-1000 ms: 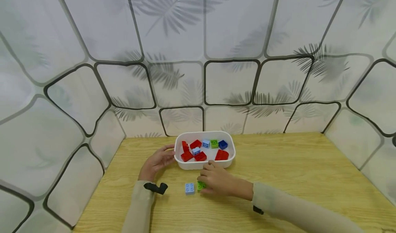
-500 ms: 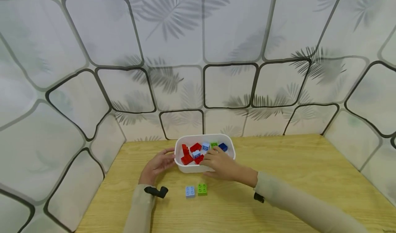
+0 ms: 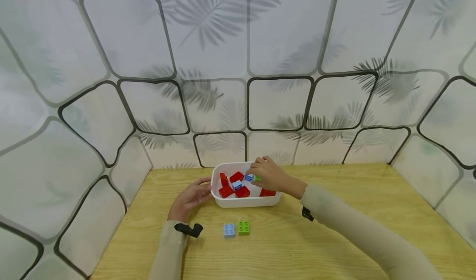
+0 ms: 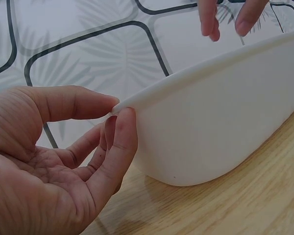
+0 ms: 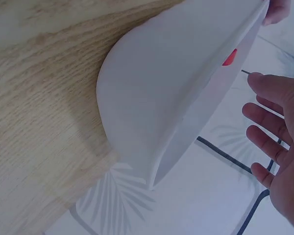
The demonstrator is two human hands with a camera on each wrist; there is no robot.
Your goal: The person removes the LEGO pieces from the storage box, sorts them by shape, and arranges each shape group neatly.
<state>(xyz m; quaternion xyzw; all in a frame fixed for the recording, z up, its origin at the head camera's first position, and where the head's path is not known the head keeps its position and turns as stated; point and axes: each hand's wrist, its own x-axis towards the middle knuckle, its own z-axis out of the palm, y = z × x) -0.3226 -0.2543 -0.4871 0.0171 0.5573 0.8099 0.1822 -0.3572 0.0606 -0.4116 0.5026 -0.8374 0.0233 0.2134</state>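
The tub (image 3: pixel 243 201) of bricks is pinched at its rim by the left hand (image 3: pixel 189 197). The right hand (image 3: pixel 269 176) is held over it, fingers relaxed. Two bricks (image 3: pixel 236 229) lie just before the tub.

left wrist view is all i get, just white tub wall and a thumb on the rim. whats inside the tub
Observer: The head view shows red bricks in the white tub, plus a light blue brick.
Operator: those fingertips above the far rim, whose
Observer: They belong to the right hand, which reaches over the tub's far side with its fingers down among the bricks, beside a green brick.
Operator: anything on the table outside the tub
Observer: Yes. A light blue square brick and a green square brick sit side by side on the wooden table, in front of the tub.
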